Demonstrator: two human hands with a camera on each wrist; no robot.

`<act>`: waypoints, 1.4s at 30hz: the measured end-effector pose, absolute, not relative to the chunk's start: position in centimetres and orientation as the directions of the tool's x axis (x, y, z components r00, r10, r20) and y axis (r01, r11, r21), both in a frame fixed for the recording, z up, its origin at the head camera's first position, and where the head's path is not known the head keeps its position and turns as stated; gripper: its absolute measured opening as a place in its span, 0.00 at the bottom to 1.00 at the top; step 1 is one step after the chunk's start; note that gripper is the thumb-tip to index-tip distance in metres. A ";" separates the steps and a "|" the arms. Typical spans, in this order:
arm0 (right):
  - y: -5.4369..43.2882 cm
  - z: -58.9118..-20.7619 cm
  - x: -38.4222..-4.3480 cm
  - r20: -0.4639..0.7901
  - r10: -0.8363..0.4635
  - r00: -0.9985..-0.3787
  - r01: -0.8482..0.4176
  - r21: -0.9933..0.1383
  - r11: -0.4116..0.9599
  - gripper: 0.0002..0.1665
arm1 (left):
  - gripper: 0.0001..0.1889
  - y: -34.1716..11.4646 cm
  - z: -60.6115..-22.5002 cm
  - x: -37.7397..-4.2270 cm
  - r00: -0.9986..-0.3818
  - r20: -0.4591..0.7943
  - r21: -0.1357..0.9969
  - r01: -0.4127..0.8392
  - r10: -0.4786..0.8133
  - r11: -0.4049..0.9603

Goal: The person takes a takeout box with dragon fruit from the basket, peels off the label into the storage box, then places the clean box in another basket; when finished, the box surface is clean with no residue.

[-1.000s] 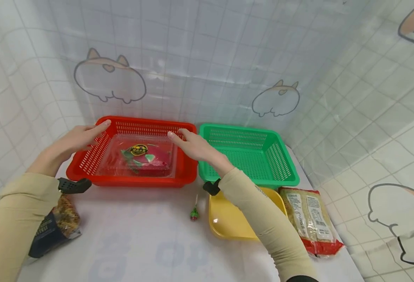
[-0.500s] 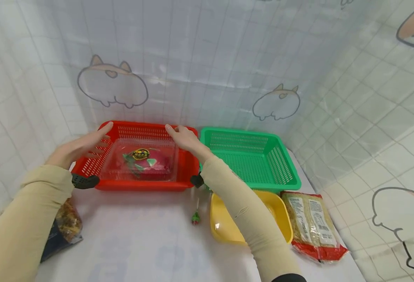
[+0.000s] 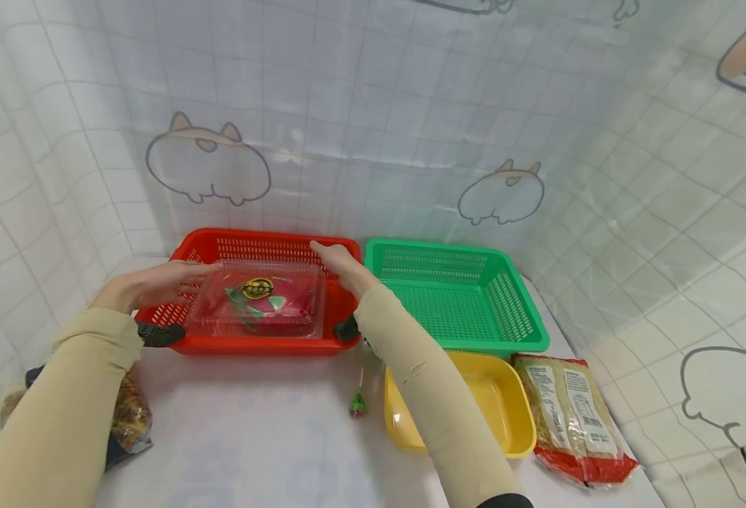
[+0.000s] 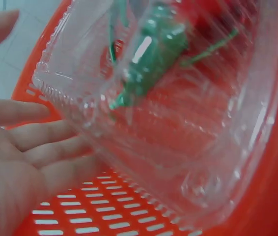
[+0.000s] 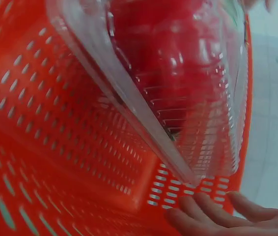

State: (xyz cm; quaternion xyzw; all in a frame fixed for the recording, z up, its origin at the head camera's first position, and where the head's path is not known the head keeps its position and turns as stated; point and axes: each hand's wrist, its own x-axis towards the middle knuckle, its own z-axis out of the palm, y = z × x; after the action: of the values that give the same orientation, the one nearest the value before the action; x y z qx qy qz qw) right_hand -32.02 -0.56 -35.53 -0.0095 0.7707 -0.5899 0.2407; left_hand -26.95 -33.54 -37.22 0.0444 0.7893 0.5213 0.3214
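Observation:
A clear plastic box (image 3: 206,310) with a black and gold label (image 3: 257,288) lies in the red basket (image 3: 252,346). Through its lid shows a pink dragon fruit (image 3: 297,302) with green tips. My left hand (image 3: 160,283) reaches over the basket's left side with straight fingers, at the box's left edge; in the left wrist view its fingertips (image 4: 80,147) meet or nearly meet that edge. On the opposite side, my right hand (image 3: 341,267) is inside the basket's right end. Its extended fingers (image 5: 203,211) lie close to the box's corner; whether they touch is unclear.
Right of the red basket stands a green basket (image 3: 443,303), with a yellow tray (image 3: 496,395) in front, partly behind my right sleeve. A red-ended food packet (image 3: 576,416) lies far right. A dark packet (image 3: 133,423) lies left, and a small green-and-red stick (image 3: 357,404) lies mid-table.
My left hand has come inward and down to the box's left edge. My right hand has lowered into the basket's right end. The head view has shifted slightly upward.

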 end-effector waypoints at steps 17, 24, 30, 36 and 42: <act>0.4 -37.8 -32.4 -0.478 -0.486 -0.732 0.257 -0.854 0.453 0.27 | 0.33 -34.3 -38.1 -27.0 -0.757 -0.529 0.803 -0.301 0.384 0.514; 0.6 -38.1 -32.2 -0.452 -0.494 -0.743 0.203 -0.855 0.476 0.19 | 0.45 -34.0 -38.4 -26.8 -0.762 -0.522 0.812 -0.307 0.384 0.496; 0.6 -38.2 -32.2 -0.429 -0.501 -0.751 0.186 -0.867 0.463 0.15 | 0.46 -34.2 -38.3 -26.7 -0.771 -0.509 0.825 -0.309 0.382 0.473; 0.6 -38.2 -32.2 -0.412 -0.507 -0.757 0.187 -0.880 0.436 0.13 | 0.46 -34.0 -38.1 -26.5 -0.793 -0.487 0.832 -0.294 0.366 0.470; 0.6 -38.4 -32.2 -0.383 -0.508 -0.771 0.164 -0.891 0.423 0.13 | 0.47 -33.8 -37.9 -26.1 -0.813 -0.455 0.837 -0.252 0.363 0.485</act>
State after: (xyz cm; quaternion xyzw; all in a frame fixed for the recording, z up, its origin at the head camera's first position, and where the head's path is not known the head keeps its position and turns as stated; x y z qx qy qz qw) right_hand -32.15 0.56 -38.40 -0.1101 0.7807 -0.5255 0.3197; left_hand -26.09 -33.81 -37.95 0.0343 0.8063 0.5064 0.3038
